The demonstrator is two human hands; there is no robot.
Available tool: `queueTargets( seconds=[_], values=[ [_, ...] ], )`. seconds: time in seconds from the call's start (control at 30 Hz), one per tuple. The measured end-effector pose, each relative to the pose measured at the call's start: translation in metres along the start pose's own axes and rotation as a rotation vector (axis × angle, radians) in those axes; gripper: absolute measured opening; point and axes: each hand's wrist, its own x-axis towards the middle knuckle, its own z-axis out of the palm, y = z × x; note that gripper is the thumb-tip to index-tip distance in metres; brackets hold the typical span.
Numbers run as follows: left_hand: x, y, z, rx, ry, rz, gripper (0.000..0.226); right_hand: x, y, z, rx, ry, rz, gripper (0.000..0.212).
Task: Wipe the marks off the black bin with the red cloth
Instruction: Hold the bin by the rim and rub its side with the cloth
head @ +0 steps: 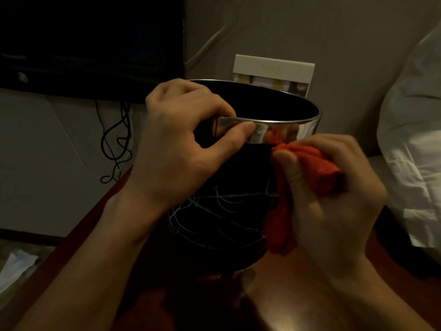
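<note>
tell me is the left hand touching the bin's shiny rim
Touching. The head view shows the left hand gripping the bin at its rim, thumb pressed flat on the shiny band.

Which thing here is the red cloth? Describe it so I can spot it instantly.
Find the black bin with the shiny metal rim on the wooden table. Against its right side, the right hand holds the red cloth, bunched, the only bright red thing here.

1. One view only: a wide-angle camera worn on the person's head, so no second view shares the scene.
2. It faces forward and down, over both forearms onto the reddish-brown wooden table [298, 295].
3. It sits close: the left hand [181, 149], right hand [334, 199] and round black bin with a shiny metal rim [224, 225] fill the middle.
4. The edges take in a grey wall [310, 27] and white bedding [415, 139].
</note>
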Motion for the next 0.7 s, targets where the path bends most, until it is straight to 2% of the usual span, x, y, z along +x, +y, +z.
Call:
queueTargets(
  seconds=[0.17,0.37,0.5,0.57,0.7],
  values=[
    [0.000,0.003,0.003,-0.014,0.003,-0.017,0.016,-0.016,-0.005,0.015,-0.052,-0.097,-0.096,0.023],
    [0.001,-0.009,0.000,-0.111,0.014,-0.030,0.016,0.000,0.005,0.001,-0.089,0.053,-0.056,0.020],
    [0.001,-0.016,-0.005,-0.175,0.016,-0.085,0.016,-0.017,-0.001,0.016,-0.061,-0.059,-0.094,0.024],
    [0.001,-0.014,-0.008,-0.112,-0.007,-0.052,0.015,-0.017,-0.001,0.015,-0.032,-0.085,-0.086,0.024],
    [-0.001,0.009,0.001,0.051,-0.048,0.015,0.017,-0.004,0.002,0.002,0.064,-0.008,0.051,0.024]
  ],
)
